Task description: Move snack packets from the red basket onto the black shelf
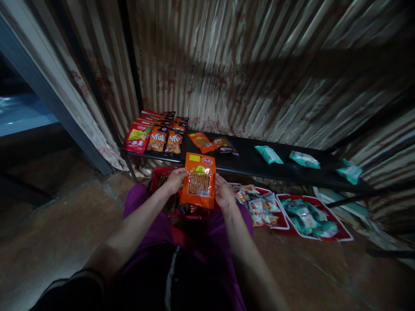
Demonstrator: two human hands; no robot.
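Observation:
An orange snack packet (199, 181) with a clear window showing thin brown sticks is held upright in front of me. My left hand (176, 180) pinches its left edge, and my right hand (223, 191) grips the right edge. Below it, partly hidden by the packet and my hands, is a red basket (157, 175) of packaged items between my knees. Just beyond, on a black shelf (244, 162), lie a similar orange packet (201, 141) and a dark brown packet (225, 145).
Red bags (138, 137) and orange-and-black bags (158, 139) stand in rows at the shelf's left end. Several green packets (269, 154) lie spaced along its right. On the floor are a basket of red-and-white packets (259, 209) and a basket of green packets (306, 218). Pleated curtain (227, 65) hangs behind.

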